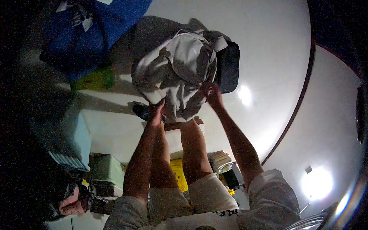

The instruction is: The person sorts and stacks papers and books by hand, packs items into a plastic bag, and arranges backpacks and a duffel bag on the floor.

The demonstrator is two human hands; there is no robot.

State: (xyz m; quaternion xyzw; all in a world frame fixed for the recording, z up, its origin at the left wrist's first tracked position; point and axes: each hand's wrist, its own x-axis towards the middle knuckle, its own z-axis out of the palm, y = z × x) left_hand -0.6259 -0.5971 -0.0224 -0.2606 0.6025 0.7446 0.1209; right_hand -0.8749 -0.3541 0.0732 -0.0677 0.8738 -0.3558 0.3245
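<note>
A grey fabric backpack with a rounded front pocket hangs in front of my legs, its lower part creased. My left hand grips its lower left edge, thumb lying on the cloth. On the lower right side, my right hand is closed on the fabric, its fingers partly in shadow and blurred. A flat black item with rounded corners shows behind the backpack's right side; I cannot tell whether it is attached. One dark shoe is visible beside my left hand.
A big blue bag lies at the upper left, above a green item. Pale blue plastic container and lidded box stand at left. Behind my legs is a yellow bag. A lamp glares at right.
</note>
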